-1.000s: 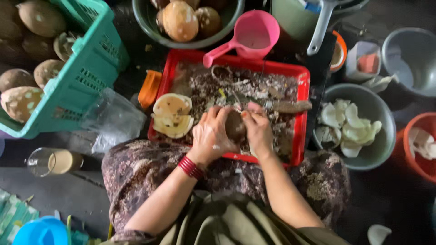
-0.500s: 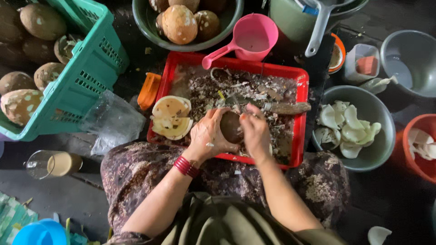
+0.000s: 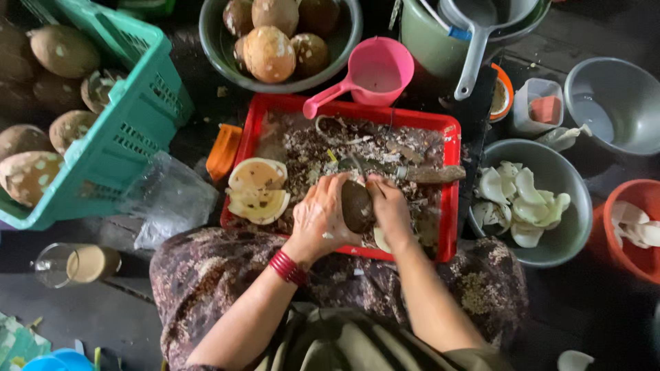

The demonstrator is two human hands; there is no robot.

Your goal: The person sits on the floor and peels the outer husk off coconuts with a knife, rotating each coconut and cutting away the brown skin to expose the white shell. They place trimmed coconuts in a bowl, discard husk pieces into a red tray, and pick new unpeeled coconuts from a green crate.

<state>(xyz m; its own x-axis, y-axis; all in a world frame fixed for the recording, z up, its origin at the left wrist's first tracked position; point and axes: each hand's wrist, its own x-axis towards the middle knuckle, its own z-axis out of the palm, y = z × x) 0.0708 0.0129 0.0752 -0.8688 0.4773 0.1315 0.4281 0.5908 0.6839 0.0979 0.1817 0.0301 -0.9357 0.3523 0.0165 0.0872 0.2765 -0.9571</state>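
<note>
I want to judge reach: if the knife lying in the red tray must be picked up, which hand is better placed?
Probably the right hand: it is next to the knife, whose handle points to that side. Both hands hold the brown fruit, but the left hand is farther from the knife.

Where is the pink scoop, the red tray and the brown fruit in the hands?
pink scoop (image 3: 381, 70), head view, on its cup.
red tray (image 3: 450, 196), head view, on its right rim.
brown fruit (image 3: 356, 206), head view, on its dark skin between the hands.
</note>
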